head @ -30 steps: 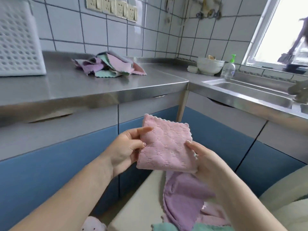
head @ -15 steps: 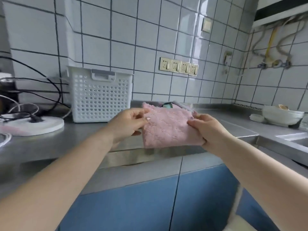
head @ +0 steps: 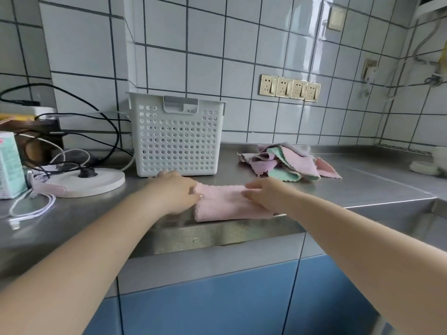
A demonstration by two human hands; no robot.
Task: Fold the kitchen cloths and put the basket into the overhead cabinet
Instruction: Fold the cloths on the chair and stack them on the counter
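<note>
I count one white basket (head: 177, 139) on the desk (head: 350, 187). In front of it lies one folded pink cloth (head: 226, 203) under my two hands, left (head: 177, 189) and right (head: 264, 193). Right of the basket sits one heap of loose cloths (head: 287, 163), too tangled to count. Four wall sockets (head: 289, 88) are above it.

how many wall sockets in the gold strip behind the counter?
4. The gold sockets sit side by side in one row on the tiled wall, right of the white basket and above the cloth pile. None look hidden.
</note>
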